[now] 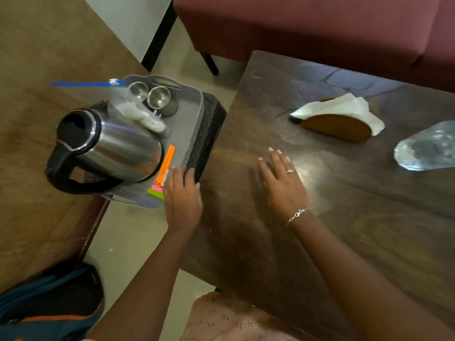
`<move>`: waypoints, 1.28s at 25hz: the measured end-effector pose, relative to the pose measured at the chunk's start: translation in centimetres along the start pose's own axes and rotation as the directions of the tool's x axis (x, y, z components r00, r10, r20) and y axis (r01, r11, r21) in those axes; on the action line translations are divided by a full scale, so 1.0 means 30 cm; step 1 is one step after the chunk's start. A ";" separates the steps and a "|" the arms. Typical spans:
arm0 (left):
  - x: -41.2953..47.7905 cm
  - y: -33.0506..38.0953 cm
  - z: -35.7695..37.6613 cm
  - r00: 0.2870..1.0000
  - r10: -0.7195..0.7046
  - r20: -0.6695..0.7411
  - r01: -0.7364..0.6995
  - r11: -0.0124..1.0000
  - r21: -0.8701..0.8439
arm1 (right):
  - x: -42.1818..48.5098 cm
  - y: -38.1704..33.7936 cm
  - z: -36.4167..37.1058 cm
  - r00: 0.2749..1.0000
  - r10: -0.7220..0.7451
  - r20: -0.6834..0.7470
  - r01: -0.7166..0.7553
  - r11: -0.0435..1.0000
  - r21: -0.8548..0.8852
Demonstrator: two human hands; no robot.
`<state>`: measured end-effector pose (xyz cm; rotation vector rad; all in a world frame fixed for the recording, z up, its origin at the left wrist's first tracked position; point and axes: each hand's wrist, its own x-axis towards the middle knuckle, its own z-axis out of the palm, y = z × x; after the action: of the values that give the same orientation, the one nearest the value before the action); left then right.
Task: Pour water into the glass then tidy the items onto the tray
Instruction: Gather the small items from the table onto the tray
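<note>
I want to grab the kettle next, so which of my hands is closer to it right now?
Left. Your left hand rests at the tray's near edge beside the kettle; your right hand lies farther right, flat on the dark table.

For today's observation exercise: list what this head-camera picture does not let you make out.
- Kettle: water level hidden by its steel wall.
- Plastic bottle: cut off by the right edge, blurred.
- Tray: far contents blurred; the white item beside the cups is unidentifiable.
- Left hand: fingertips at the tray edge; grip unclear.
</note>
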<state>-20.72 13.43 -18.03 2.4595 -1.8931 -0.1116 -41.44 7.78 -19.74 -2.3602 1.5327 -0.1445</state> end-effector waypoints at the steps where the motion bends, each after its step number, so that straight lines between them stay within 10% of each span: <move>1: -0.020 0.084 0.005 0.995 0.096 -0.022 -0.096 0.995 0.006 | -0.029 0.037 -0.009 1.000 0.000 -0.017 -0.001 0.999 -0.038; 12: -0.245 0.938 0.100 0.806 0.555 0.205 -0.537 0.832 -0.141 | -0.488 0.624 -0.134 0.945 0.319 -0.067 -0.325 0.938 -0.122; 19: -0.225 1.354 0.166 0.472 0.835 0.283 -0.809 0.538 -0.237 | -0.759 0.980 -0.299 0.870 0.466 -0.163 -0.460 0.885 0.076; 21: -0.174 1.471 0.189 0.431 0.864 0.262 -0.843 0.489 -0.226 | -0.850 1.083 -0.327 0.745 0.611 -0.269 -0.580 0.792 0.193; 26: -0.094 1.711 0.255 0.471 0.849 0.240 -0.842 0.514 -0.166 | -1.001 1.223 -0.299 0.125 0.989 -0.077 -0.836 0.147 0.529; 32: -0.078 1.811 0.276 0.535 0.809 0.245 -0.824 0.564 -0.062 | -0.984 1.264 -0.234 0.114 0.989 0.089 -0.897 0.064 0.438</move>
<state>-74.34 1.88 -22.28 1.3307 -2.9741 -0.3357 -88.62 18.88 -22.64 -0.5606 2.5519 -0.3653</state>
